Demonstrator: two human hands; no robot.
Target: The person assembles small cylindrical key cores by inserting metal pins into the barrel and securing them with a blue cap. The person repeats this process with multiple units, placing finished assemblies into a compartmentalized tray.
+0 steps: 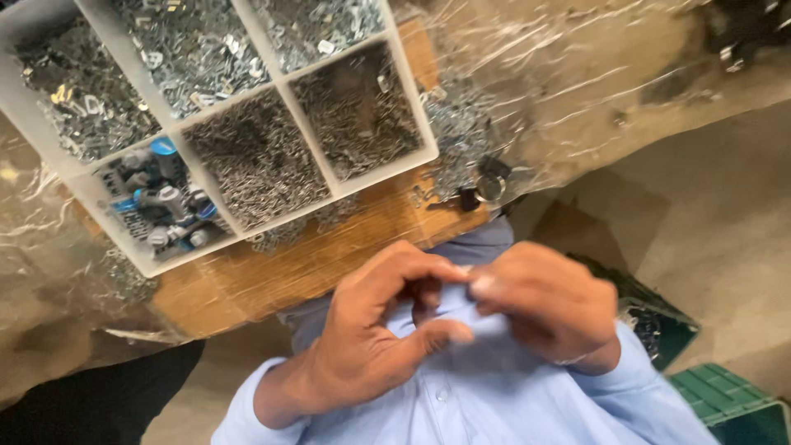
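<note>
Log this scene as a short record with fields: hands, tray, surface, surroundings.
left hand: raised near the chest, fingers curled, thumb and fingertips meeting the right hand; whether it pinches anything cannot be told
right hand: fingers bunched against the left; any item between them is too blurred to tell
clothing: light blue shirt
tray: white divided tray, compartments filled with small silvery metal parts; one compartment holds grey and blue pieces
surface: wooden board under clear plastic sheet
surroundings: green crates on the floor at the right
</note>
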